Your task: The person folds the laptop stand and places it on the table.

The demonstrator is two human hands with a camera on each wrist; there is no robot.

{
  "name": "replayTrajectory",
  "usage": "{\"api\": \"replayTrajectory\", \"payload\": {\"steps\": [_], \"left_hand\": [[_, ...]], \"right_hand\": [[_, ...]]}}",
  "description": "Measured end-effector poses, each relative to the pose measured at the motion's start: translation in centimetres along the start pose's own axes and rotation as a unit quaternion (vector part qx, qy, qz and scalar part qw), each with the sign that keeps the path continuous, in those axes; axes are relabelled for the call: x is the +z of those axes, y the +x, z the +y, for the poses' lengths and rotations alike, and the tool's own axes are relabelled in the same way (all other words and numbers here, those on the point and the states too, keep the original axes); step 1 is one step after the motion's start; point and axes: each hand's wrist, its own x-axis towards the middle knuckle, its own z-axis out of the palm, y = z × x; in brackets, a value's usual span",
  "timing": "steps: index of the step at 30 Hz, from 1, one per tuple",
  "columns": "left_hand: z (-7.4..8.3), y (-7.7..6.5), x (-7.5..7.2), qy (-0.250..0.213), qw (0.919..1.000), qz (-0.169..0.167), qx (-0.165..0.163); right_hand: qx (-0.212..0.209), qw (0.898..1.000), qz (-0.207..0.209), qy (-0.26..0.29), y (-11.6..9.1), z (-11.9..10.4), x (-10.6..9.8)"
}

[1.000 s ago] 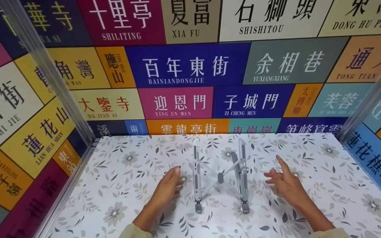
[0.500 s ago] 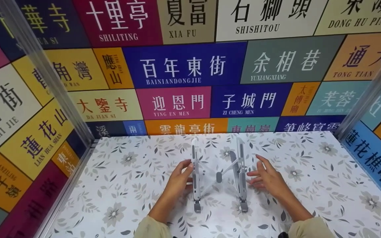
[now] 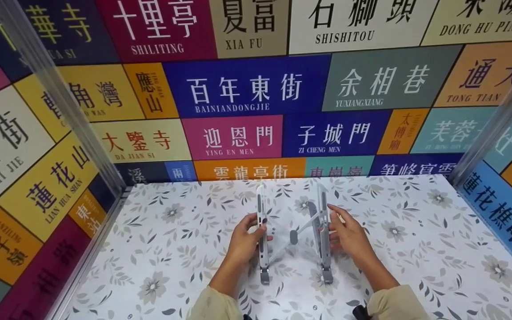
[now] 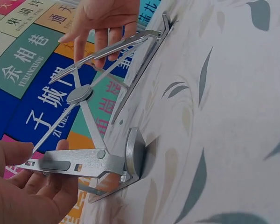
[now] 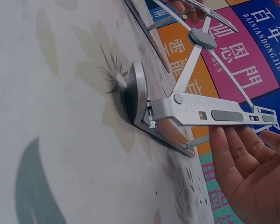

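A silver folding laptop stand (image 3: 294, 237) stands unfolded on the table, its two rails joined by crossed struts at a grey oval hub. On the left, my left hand (image 3: 243, 242) holds the near-left rail, thumb over it and fingers beneath, as the left wrist view shows with the padded rail (image 4: 74, 161). My right hand (image 3: 350, 235) is at the outer side of the right rail. In the right wrist view, fingertips of the right hand (image 5: 252, 170) touch the underside of that rail (image 5: 224, 111), the fingers loosely extended and the thumb mostly out of frame.
A white cloth with grey flowers and leaves covers the table (image 3: 171, 249). Behind it rises a wall of coloured sign panels (image 3: 247, 89). Clear upright posts (image 3: 74, 111) stand at the table's back corners. Small hinged lips (image 3: 265, 276) end the stand's rails at the front.
Both hands have moved inward to the stand from either side. The left thumb and fingers have come round the left rail, and the right fingers have reached the right rail. The stand stays in place.
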Motion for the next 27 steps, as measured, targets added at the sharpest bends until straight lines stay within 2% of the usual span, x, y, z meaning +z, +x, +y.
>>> {"api": "replayTrajectory", "payload": {"steps": [6, 11, 20, 27], "left_hand": [[-0.2, 0.1, 0.0, -0.013, 0.9996, 0.015, 0.018], [0.0, 0.1, 0.0, 0.001, 0.9994, 0.026, 0.022], [-0.3, 0.2, -0.2, 0.031, 0.9985, 0.046, 0.003], [-0.2, 0.2, -0.6, 0.038, 0.9982, 0.045, -0.013]], "right_hand": [[0.014, 1.000, 0.008, 0.021, 0.5, 0.6, 0.7], [0.015, 0.998, 0.012, 0.060, 0.8, 0.8, 1.3], [0.011, 0.997, 0.013, 0.081, 0.7, 1.2, 1.4], [0.012, 0.996, 0.006, 0.085, 0.7, 1.5, 1.4]]}}
